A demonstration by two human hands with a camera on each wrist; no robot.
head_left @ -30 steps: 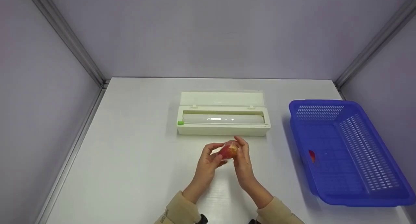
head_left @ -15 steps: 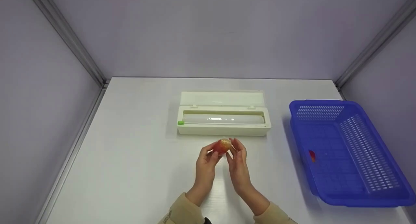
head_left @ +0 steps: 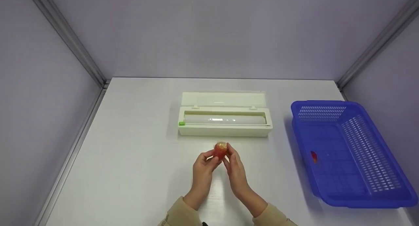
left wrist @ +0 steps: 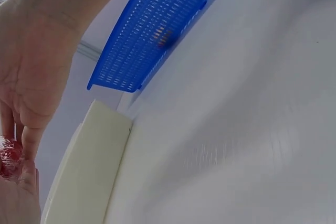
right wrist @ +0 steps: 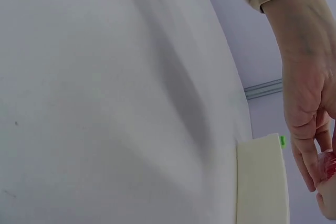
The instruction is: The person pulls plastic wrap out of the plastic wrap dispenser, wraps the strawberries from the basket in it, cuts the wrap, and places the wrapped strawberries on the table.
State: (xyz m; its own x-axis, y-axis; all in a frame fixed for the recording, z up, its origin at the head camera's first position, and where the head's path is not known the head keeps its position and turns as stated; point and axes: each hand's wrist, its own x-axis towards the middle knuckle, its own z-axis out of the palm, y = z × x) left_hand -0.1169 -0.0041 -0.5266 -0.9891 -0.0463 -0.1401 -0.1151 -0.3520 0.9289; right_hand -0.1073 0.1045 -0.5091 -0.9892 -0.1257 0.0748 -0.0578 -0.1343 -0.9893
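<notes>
A small red and yellow fruit (head_left: pixel 220 150) in shiny clear film is held up in front of the white box. My left hand (head_left: pixel 202 173) grips its left side between thumb and fingers. At its right side, the thumb and fingertips of my right hand (head_left: pixel 238 177) pinch the film and fruit. In the left wrist view, the fruit (left wrist: pixel 9 156) shows at the left edge below my right hand (left wrist: pixel 34 61). The right wrist view shows part of the fruit (right wrist: pixel 328 164) at the right edge, under my left hand (right wrist: pixel 307 82).
Behind the hands, a white box (head_left: pixel 224 131) stands with its lid raised and a film roll (head_left: pixel 226 120) inside; a green piece (head_left: pixel 182 123) sits at its left end. On the right is a blue basket (head_left: pixel 334 173) with a red and yellow item (head_left: pixel 314 156) showing at its left side.
Both hands have moved left and slightly down with the fruit. The fruit has turned more upright, its yellow end up. Box and basket have not moved.
</notes>
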